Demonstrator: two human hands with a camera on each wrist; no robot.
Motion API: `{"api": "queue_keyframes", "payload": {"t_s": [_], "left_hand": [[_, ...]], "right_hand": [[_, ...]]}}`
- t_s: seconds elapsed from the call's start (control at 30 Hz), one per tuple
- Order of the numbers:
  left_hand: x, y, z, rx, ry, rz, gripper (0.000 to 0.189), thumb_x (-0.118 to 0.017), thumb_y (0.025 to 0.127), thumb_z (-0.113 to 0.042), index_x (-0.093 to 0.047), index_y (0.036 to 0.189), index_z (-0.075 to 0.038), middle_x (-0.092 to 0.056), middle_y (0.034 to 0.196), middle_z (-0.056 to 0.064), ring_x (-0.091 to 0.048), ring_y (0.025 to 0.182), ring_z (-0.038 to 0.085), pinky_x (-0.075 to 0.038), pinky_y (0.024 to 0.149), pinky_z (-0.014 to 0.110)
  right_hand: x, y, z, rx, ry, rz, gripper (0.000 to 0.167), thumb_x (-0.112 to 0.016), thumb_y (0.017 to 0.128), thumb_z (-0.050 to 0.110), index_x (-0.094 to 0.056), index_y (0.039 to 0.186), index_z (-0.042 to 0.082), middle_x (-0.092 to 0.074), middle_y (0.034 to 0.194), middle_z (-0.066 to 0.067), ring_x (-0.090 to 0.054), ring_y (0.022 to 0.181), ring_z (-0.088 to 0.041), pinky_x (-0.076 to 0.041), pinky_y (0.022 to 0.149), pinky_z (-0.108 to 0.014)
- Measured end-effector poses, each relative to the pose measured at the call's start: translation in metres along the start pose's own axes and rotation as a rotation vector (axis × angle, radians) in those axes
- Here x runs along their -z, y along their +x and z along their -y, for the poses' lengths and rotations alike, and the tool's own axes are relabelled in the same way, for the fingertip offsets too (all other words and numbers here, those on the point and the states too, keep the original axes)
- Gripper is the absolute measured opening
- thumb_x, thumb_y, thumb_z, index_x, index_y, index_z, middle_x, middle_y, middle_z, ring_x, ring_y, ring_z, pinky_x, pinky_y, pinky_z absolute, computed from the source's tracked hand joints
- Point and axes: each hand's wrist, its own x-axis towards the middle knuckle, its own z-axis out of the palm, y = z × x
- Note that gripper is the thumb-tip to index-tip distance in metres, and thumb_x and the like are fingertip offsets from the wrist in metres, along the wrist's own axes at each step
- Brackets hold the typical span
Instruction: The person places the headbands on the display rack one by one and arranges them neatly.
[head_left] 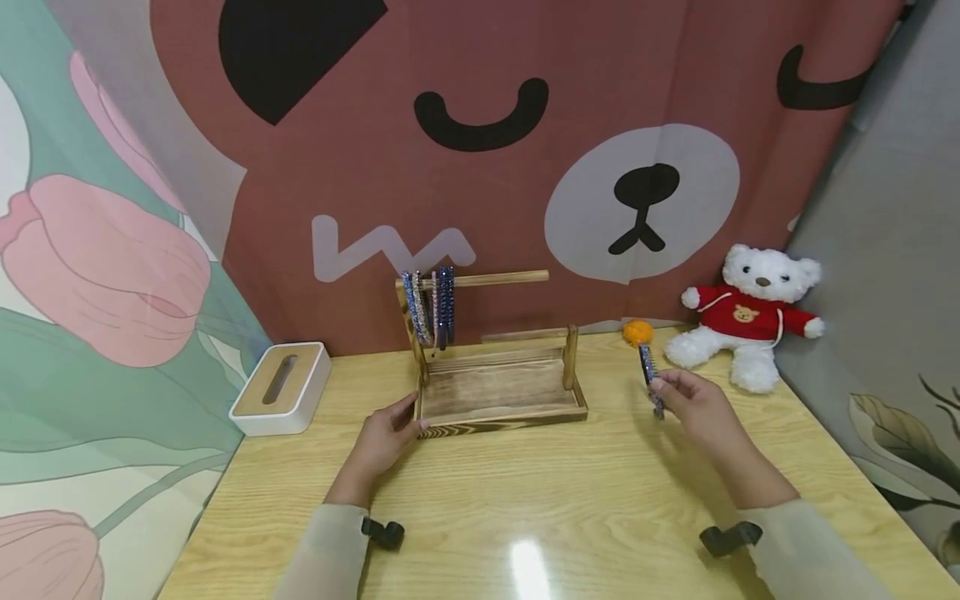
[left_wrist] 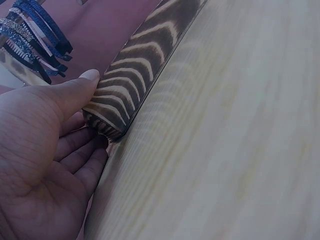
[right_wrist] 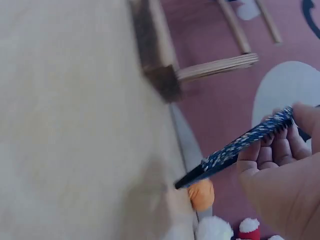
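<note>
A wooden headband stand (head_left: 495,427) with a tray base stands on the table, and several glittery headbands (head_left: 446,304) hang at the left end of its upper bar. At the tray's front left corner my left hand (head_left: 386,435) grips the wood, thumb against the dark-grained front side (left_wrist: 132,75) and fingers bent round the end. To the right of the stand, my right hand (head_left: 693,406) pinches a blue glittery headband (right_wrist: 245,140) between thumb and fingers, above the table. Small teeth show along its inner side.
Behind the held headband lies an orange ball-like thing (head_left: 637,332). A white teddy bear (head_left: 753,317) in a red sweater sits at the back right. On the left is a white tissue box (head_left: 279,412) with a wooden lid. A bear-print curtain (head_left: 360,167) hangs behind the table (head_left: 465,517).
</note>
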Motion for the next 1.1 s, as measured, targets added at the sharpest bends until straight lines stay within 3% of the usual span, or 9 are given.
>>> {"api": "queue_keyframes", "payload": {"t_s": [0.1,0.17,0.27,0.37,0.63,0.83,1.1], "left_hand": [[0.001,0.000,-0.001,0.000,-0.008,0.002,0.068,-0.073,0.108,-0.027,-0.045,0.167,-0.008,-0.054,0.162,0.020,-0.054,0.150,0.037,-0.047,0.123,0.054],[0.000,0.000,-0.001,-0.001,-0.014,0.002,0.068,-0.073,0.108,-0.027,-0.045,0.167,-0.008,-0.054,0.162,0.020,-0.055,0.150,0.037,-0.048,0.122,0.053],[0.000,0.000,0.000,0.004,-0.020,0.004,0.068,-0.073,0.108,-0.027,-0.045,0.167,-0.009,-0.054,0.163,0.020,-0.055,0.150,0.037,-0.048,0.122,0.053],[0.000,0.000,0.000,0.011,-0.029,0.005,0.068,-0.073,0.108,-0.026,-0.045,0.167,-0.009,-0.054,0.163,0.019,-0.054,0.150,0.036,-0.048,0.122,0.052],[0.000,0.000,0.001,0.021,-0.029,0.002,0.068,-0.075,0.107,-0.026,-0.046,0.166,-0.010,-0.054,0.162,0.018,-0.055,0.150,0.036,-0.049,0.121,0.051],[-0.001,0.000,0.002,0.019,-0.037,0.005,0.068,-0.075,0.107,-0.027,-0.046,0.166,-0.010,-0.053,0.164,0.018,-0.055,0.150,0.036,-0.050,0.120,0.049],[-0.001,0.000,0.001,0.011,-0.043,0.002,0.068,-0.074,0.107,-0.026,-0.046,0.167,-0.009,-0.053,0.164,0.019,-0.054,0.150,0.036,-0.050,0.120,0.048]], "right_hand": [[0.000,0.008,0.006,0.009,0.402,0.015,0.027,-0.055,0.117,0.027,-0.068,0.125,0.006,-0.070,0.109,0.007,-0.065,0.100,-0.001,-0.058,0.088,-0.014],[0.000,0.012,0.012,0.035,0.659,0.042,0.018,-0.055,0.116,0.019,-0.069,0.117,0.009,-0.070,0.105,0.004,-0.066,0.097,-0.006,-0.060,0.089,-0.018],[-0.001,0.016,0.024,0.078,0.840,0.074,0.017,-0.055,0.115,0.017,-0.070,0.111,0.009,-0.071,0.104,-0.001,-0.066,0.095,-0.011,-0.060,0.088,-0.022],[-0.002,0.018,0.036,0.102,0.897,0.073,0.017,-0.058,0.114,0.018,-0.070,0.114,0.006,-0.072,0.106,-0.003,-0.066,0.097,-0.014,-0.061,0.090,-0.024],[-0.006,0.028,0.068,0.180,0.904,0.029,0.019,-0.059,0.113,0.014,-0.075,0.117,0.007,-0.073,0.107,-0.003,-0.067,0.094,-0.015,-0.060,0.088,-0.023],[0.001,0.039,0.101,0.163,0.852,-0.003,0.020,-0.069,0.108,0.019,-0.076,0.122,0.008,-0.072,0.116,-0.004,-0.066,0.103,-0.014,-0.060,0.095,-0.021],[0.001,0.047,0.122,0.175,0.947,-0.039,0.018,-0.071,0.106,0.015,-0.076,0.116,0.002,-0.074,0.108,-0.007,-0.066,0.098,-0.018,-0.061,0.090,-0.023]]}}
